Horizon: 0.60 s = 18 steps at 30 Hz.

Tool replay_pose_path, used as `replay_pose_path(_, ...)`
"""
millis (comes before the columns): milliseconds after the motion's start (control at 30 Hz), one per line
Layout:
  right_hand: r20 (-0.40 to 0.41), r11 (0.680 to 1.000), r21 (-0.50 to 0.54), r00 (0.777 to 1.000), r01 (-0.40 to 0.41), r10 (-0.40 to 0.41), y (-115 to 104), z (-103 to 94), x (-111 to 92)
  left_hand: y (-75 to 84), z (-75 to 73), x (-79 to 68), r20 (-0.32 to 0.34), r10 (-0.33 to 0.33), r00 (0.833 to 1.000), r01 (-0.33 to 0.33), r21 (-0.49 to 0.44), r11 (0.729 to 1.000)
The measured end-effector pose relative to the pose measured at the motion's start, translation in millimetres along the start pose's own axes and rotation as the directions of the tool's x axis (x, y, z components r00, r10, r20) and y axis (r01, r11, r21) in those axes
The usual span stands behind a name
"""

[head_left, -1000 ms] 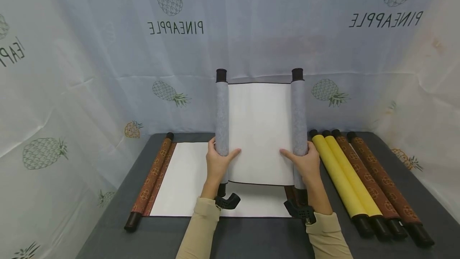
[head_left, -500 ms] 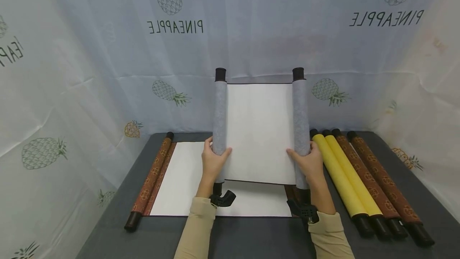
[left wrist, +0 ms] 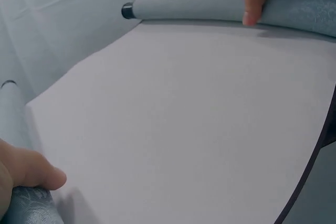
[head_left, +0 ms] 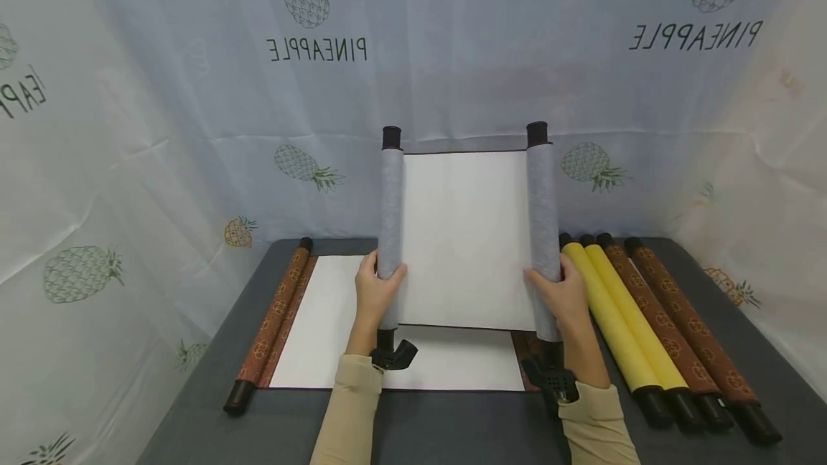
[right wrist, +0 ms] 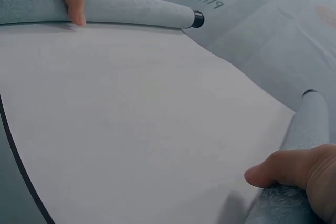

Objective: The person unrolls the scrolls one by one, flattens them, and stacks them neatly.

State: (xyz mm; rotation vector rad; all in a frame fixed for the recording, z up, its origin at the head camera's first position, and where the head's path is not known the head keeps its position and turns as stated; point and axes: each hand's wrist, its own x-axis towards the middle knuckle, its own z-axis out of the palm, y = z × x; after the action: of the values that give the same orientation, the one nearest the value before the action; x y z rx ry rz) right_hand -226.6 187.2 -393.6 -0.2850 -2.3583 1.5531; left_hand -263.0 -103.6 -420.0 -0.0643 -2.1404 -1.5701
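Observation:
A grey-blue scroll [head_left: 466, 235] with a blank white sheet and black end knobs is held up, partly unrolled, above the table. My left hand [head_left: 375, 294] grips its left roll, thumb over the white side. On the right roll, my right hand [head_left: 561, 293] has the same grip. The left wrist view shows the left thumb lying across the near roll [left wrist: 31, 205], the right hand on the far one. In the right wrist view, the right thumb rests on its roll [right wrist: 286, 203]. Beneath lies a brown patterned scroll [head_left: 323, 321], spread open, its right end mostly hidden.
To the right, two yellow rolls [head_left: 610, 314] and two brown patterned rolls [head_left: 691, 329] lie side by side on the dark grey table [head_left: 465, 422]. A pineapple-print curtain [head_left: 465, 41] hangs behind and along both sides.
Both hands have moved apart, the left leftward and the right slightly rightward. More of the white sheet shows between the two rolls. The scrolls on the table have stayed in place.

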Motion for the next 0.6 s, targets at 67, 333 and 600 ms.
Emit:
replay_pose_path(67,0.015,1.000,0.004,1.000,0.008,-0.008,-0.5,-3.0,0.4,0.1,-2.6,0.1,0.003,0.005,1.000,-0.005,0.008,1.000)
replay_pose_path(333,0.085,1.000,0.027,0.996,0.004,-0.007,-2.1,-12.5,1.3,1.2,-10.0,2.1,0.061,-0.045,0.997,0.046,-0.015,0.999)
replay_pose_path(600,0.127,0.995,0.097,0.992,-0.032,0.019,-5.4,-13.5,0.5,7.4,-1.5,0.2,0.111,-0.121,0.986,0.129,-0.071,0.989)
